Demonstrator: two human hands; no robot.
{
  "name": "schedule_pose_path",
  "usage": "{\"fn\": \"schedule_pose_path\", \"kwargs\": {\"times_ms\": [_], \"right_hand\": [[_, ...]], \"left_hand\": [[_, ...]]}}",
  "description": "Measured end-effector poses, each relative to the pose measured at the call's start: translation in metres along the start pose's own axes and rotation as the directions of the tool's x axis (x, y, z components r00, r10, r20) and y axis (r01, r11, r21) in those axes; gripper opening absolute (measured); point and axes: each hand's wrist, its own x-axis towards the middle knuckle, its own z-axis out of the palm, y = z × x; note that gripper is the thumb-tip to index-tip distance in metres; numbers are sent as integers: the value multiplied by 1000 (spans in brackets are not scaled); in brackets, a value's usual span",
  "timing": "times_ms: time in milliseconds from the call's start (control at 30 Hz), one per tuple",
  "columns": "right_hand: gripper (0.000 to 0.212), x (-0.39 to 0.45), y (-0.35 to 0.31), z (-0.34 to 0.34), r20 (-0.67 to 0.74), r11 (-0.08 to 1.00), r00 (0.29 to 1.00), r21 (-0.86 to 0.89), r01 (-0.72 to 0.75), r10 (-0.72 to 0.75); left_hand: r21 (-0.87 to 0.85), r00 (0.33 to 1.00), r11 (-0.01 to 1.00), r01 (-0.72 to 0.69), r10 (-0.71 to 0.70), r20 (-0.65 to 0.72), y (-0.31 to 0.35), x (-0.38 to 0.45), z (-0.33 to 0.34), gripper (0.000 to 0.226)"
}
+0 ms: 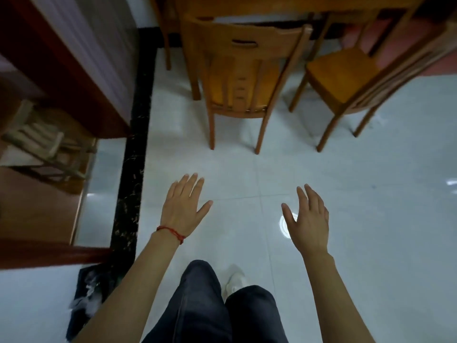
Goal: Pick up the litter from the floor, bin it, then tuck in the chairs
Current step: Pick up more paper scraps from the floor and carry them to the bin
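Note:
Two wooden chairs stand ahead of me at a wooden table (pixel 284 6). The nearer chair (pixel 243 70) faces the table with its back toward me. The second chair (pixel 346 78) stands to its right, turned at an angle. My left hand (pixel 184 204), with a red string at the wrist, is held out empty with fingers spread over the white tiled floor. My right hand (pixel 309 219) is likewise open and empty, to the right. Both hands are well short of the chairs. A dark bin (pixel 85 300) with white crumpled litter in it sits at the lower left.
A black tile strip (pixel 133 169) runs along the floor on the left, beside a red-brown door frame (pixel 74 78). Past it stands a small pale wooden stool (pixel 42 142). My legs in dark trousers and one white shoe (pixel 235 280) show at the bottom.

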Motion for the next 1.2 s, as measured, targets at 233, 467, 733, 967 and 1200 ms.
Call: {"fn": "schedule_pose_path", "kwargs": {"times_ms": [233, 467, 733, 967, 1200], "right_hand": [[52, -26, 93, -34, -103, 928, 923, 21, -372, 372], [53, -36, 148, -57, -203, 754, 733, 39, -656, 649], [53, -37, 189, -80, -308, 536, 481, 125, -835, 821], [52, -36, 265, -109, -363, 431, 350, 174, -885, 864], [52, -29, 389, -168, -401, 399, 292, 215, -891, 868]], "left_hand": [[72, 944, 944, -323, 315, 96, 92, 84, 14, 81], [117, 772, 766, -632, 607, 191, 184, 174, 38, 58], [53, 529, 536, -842, 803, 276, 297, 237, 57, 56], [8, 377, 402, -916, 852, 364, 414, 261, 88, 86], [-12, 318, 344, -939, 880, 353, 564, 276, 123, 85]]}}
